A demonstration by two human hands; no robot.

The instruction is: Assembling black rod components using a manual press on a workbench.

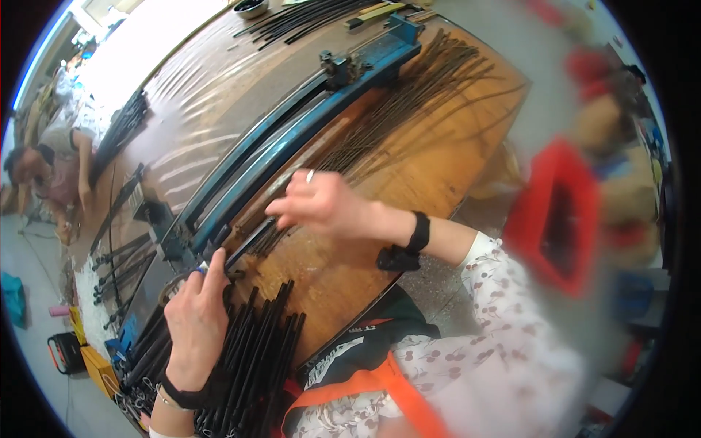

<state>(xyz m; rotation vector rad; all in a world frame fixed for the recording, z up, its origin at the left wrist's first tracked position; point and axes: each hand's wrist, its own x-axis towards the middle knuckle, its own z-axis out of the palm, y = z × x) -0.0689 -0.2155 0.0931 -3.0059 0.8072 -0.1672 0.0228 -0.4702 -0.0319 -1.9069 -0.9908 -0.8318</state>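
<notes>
A long blue metal bench fixture with two parallel rails runs diagonally across the wooden table. At its near end, my left hand has the index finger stretched along a dark piece. Its other fingers curl in, and whatever they grip is hidden. My right hand hovers over the table beside the rails, fingers bent as in a pinch; anything between them is too small to make out. Just below those fingers, a bundle of thin brown rods extends toward the far end. Several black tubes lie next to my left hand.
The wooden tabletop ends in an edge on the right. Black rods and a small bowl lie at the back. A blurred red container stands to the right. Another person bends at the table's left side.
</notes>
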